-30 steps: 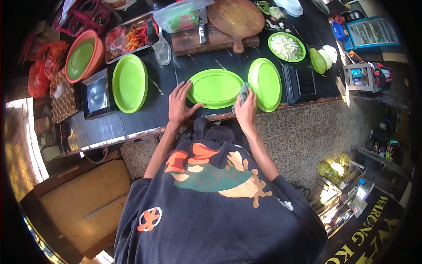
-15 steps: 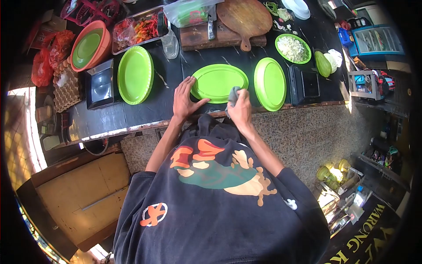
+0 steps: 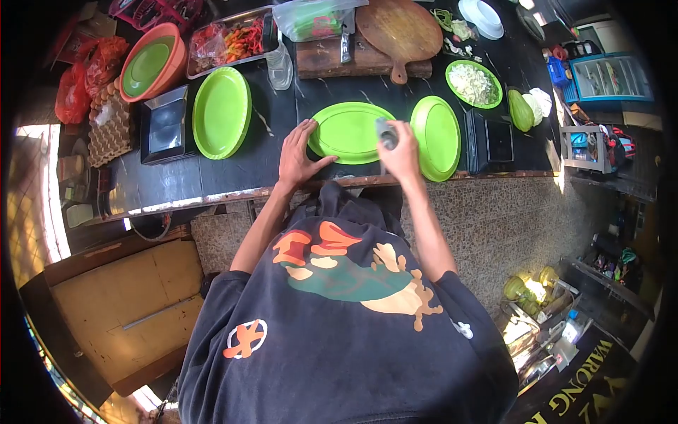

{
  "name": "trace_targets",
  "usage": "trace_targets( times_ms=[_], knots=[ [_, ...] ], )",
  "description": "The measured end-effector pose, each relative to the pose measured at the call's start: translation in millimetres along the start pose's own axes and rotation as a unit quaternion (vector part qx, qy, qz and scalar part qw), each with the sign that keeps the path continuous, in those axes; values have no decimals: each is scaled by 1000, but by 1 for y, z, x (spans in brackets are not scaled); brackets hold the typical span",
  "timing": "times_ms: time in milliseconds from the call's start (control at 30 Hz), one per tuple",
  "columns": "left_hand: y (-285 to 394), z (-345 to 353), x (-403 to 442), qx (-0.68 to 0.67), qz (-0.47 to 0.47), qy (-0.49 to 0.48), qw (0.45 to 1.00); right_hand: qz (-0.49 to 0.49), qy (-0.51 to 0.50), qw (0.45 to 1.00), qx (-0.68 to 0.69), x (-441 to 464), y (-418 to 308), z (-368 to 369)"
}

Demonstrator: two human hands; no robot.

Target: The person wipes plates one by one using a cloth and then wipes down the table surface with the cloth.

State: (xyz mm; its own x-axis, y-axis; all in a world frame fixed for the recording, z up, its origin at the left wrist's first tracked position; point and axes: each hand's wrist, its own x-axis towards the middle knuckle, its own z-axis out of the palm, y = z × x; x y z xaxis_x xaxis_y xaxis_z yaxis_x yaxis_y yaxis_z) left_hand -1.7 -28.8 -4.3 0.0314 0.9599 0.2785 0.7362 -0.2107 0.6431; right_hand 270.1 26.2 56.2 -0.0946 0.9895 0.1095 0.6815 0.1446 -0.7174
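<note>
An oval green plate (image 3: pixel 349 132) lies bottom-up on the black table near its front edge. My left hand (image 3: pixel 300 155) grips its left end, thumb along the near rim and fingers at the far rim. In my right hand (image 3: pixel 401 155) is a bunched grey cloth (image 3: pixel 385 134), held closed at the plate's right end. Just right of that hand, a second oval green plate (image 3: pixel 435 138) also appears bottom-up. Farther left, a deeper oval green plate (image 3: pixel 222 113) lies face up.
Black square dishes (image 3: pixel 489 141) stand right; another black dish (image 3: pixel 166 126) sits left beside an egg tray (image 3: pixel 111 131). Behind are a clear bottle (image 3: pixel 280 67), a round wooden board (image 3: pixel 397 32), a plate of chopped white food (image 3: pixel 473 83) and an orange basin (image 3: pixel 171 74).
My right hand has moved up and slightly right with the cloth, from the plate's near right rim to its right end. My left hand stays on the plate.
</note>
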Motion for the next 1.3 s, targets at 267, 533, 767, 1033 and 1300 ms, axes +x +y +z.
trace_targets(
  times_ms=[267, 533, 767, 1033, 1300],
  knots=[
    [8, 1, 4, 27, -9, 4, 1000, -51, -23, 988, -146, 21, 0, 47],
    [-8, 10, 0, -3, 6, 12, 1000, -135, -207, 969, 23, 10, -38, 79],
    [3, 1, 4, 1, -14, 15, 1000, 0, -19, 999, -40, 48, 20, -2],
    [8, -2, 10, 23, -20, -11, 999, -63, -52, 993, -89, 51, 0, 43],
    [-3, 6, 3, 12, -22, -16, 1000, -178, -157, 971, 1, 13, -42, 86]
  ],
)
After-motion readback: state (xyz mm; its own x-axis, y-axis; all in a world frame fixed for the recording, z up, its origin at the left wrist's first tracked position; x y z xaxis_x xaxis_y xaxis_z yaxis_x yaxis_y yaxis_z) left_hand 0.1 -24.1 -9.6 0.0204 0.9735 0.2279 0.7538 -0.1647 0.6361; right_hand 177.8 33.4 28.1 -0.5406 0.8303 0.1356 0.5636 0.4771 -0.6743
